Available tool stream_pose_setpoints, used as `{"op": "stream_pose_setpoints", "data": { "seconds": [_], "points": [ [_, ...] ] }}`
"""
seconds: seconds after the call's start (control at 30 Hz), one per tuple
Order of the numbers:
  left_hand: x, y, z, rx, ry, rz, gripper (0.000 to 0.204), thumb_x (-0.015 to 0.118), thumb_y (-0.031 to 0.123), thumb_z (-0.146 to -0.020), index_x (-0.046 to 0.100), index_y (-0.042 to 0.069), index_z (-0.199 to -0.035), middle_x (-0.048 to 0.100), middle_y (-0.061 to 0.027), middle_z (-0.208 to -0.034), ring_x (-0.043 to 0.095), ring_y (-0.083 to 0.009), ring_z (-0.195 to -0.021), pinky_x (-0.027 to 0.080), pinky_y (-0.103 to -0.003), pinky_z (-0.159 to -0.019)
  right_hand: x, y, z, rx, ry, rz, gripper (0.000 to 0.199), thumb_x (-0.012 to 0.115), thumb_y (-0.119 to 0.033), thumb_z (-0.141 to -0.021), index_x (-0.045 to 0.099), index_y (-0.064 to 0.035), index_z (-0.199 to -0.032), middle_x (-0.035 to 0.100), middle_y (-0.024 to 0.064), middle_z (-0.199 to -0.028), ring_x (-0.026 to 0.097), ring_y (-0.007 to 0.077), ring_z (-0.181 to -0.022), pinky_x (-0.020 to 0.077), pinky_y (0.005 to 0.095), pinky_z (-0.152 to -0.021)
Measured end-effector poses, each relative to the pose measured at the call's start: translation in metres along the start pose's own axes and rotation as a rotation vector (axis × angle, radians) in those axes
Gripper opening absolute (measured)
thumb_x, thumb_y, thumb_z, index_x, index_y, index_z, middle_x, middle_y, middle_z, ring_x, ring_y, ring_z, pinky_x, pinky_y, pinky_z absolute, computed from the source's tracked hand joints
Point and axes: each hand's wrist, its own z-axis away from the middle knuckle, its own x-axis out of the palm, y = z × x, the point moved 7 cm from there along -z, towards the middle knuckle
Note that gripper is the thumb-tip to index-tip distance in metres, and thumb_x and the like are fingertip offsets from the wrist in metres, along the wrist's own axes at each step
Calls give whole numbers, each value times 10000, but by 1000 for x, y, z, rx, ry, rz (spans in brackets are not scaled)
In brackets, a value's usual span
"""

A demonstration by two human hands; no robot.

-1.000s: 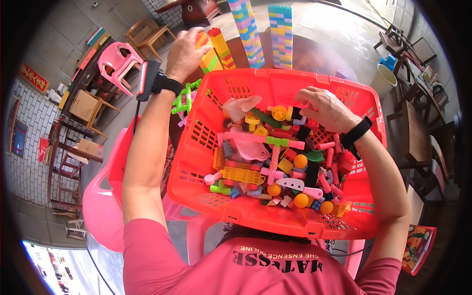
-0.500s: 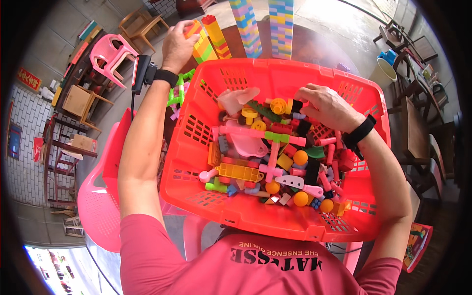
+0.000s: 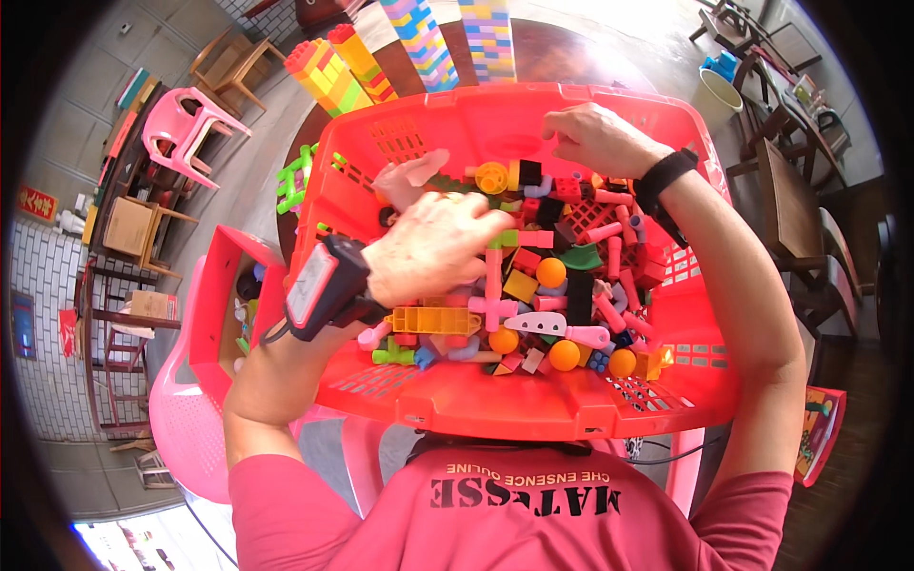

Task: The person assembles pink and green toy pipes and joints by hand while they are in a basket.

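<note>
My left hand (image 3: 433, 243) reaches over the left part of a large red plastic basket (image 3: 543, 409), its fingers stretched out above the toys and somewhat blurred. Beneath it lie a pink-and-green pipe piece and a yellow toy truck bed (image 3: 433, 321). My right hand (image 3: 605, 138) hovers by the basket's far wall, fingers loosely bent, with nothing visible in them. Near it are a yellow wheel-like piece (image 3: 491, 178) and a black block (image 3: 529, 172). Orange balls (image 3: 550, 273), a toy knife (image 3: 557, 329) and several pink tubes fill the basket. My left palm and fingertips are partly hidden.
Beyond the basket, brick towers stand on a dark round table: a yellow-green-red one (image 3: 328, 78), a red-yellow one (image 3: 363, 63) and two pastel ones (image 3: 419, 43). Green pipe pieces (image 3: 293, 181) lie left. A pink chair (image 3: 186, 419) holds a red box (image 3: 214, 328).
My left hand has left the yellow-green brick tower and come down over the basket. My right hand has risen slightly toward the far wall. The view has shifted.
</note>
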Motion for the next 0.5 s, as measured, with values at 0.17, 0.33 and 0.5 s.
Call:
{"op": "stream_pose_setpoints", "data": {
  "seconds": [0.17, 0.33, 0.5],
  "points": [
    [26, -33, -1, -117, -17, 249, 422, 654, 166, -735, 558, 53, -1130, 611, -161, -977, 614, -363, -922, 499, -457, -789, 15, 4, 7, 81, -117, -25, 188, 576, -85, -801, 610, -10, -970, 647, 190, -896, 620, 347, -894, 495, 424, -781],
    [35, -35, -11, -38, -42, 272, 379, 667, 104, -760, 545, 53, -1116, 611, -137, -977, 607, -340, -935, 492, -425, -791, 34, -3, 9, 55, -194, -87, 260, 571, -17, -782, 606, -14, -1040, 639, 200, -937, 606, 378, -896, 492, 448, -775],
    [-17, -68, -1, -121, 204, 472, 250, 663, 136, -767, 611, 56, -999, 621, -125, -841, 620, -304, -870, 497, -404, -751, 49, -10, 11, 54, -273, -75, 277, 574, -7, -785, 606, -24, -1059, 615, 193, -942, 599, 386, -892, 486, 448, -790]
  ]
}}
